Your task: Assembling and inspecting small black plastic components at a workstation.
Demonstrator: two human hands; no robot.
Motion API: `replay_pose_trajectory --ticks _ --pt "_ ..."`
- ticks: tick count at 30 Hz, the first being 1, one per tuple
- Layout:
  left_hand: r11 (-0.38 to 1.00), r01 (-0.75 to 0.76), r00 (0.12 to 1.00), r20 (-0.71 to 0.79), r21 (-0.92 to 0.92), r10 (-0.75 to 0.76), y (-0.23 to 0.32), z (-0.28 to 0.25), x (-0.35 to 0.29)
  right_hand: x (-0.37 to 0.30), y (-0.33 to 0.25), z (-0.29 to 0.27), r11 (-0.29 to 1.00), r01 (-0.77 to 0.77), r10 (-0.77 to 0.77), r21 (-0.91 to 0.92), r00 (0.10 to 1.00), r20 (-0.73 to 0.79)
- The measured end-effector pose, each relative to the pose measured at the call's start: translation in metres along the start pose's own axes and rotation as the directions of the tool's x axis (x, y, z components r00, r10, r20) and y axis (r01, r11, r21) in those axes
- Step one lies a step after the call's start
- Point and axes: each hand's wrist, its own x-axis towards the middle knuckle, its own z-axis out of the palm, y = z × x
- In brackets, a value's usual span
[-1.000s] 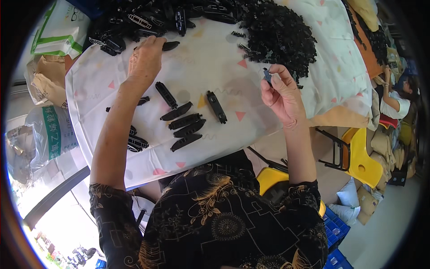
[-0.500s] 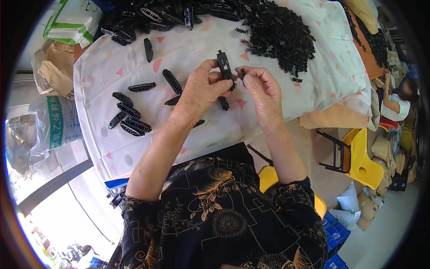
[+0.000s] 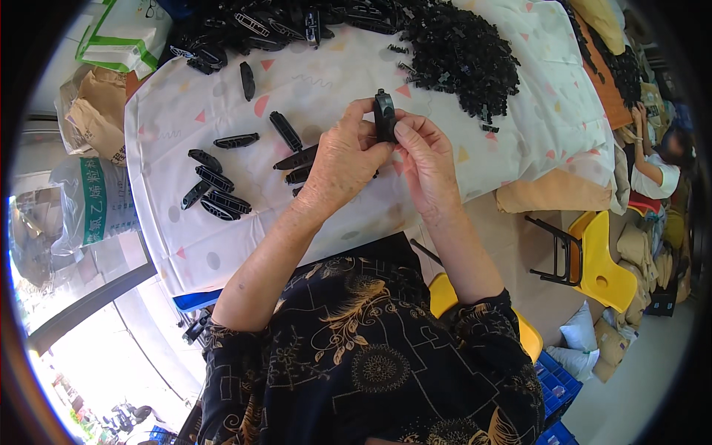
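Note:
Above the table's middle, my left hand (image 3: pixel 343 154) is closed on a long black plastic part (image 3: pixel 385 117) held upright between thumb and fingers. My right hand (image 3: pixel 430 156) is closed against the same part, its thumb pressed to the part's right side. Any small piece between the right fingers is hidden. Several similar long black parts (image 3: pixel 285 132) lie on the cloth left of my hands, some partly covered by my left hand and wrist. A heap of small black clips (image 3: pixel 467 63) lies beyond my right hand.
A pile of long black parts (image 3: pixel 274 26) covers the far edge of the white patterned tablecloth (image 3: pixel 245 178). Paper and plastic bags stand left of the table. A yellow chair (image 3: pixel 602 259) is at the right, and another person (image 3: pixel 656 170) sits farther right.
My right hand has moved left and brought the small black piece against the long part. My left hand has turned the part and shifted slightly right.

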Motion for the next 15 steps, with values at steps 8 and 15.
replay_pose_trajectory --ticks 8,15 --pt "0.999 0.023 0.999 0.025 0.042 -0.024 0.001 0.002 0.003 0.006 0.007 -0.006 0.983 0.102 -0.105 -0.15 0.994 -0.009" --pt "0.999 -0.051 0.999 0.015 -0.006 0.051 -0.012 0.003 0.005 0.017 -0.001 -0.005 0.986 -0.073 0.092 -0.15 0.989 0.12"
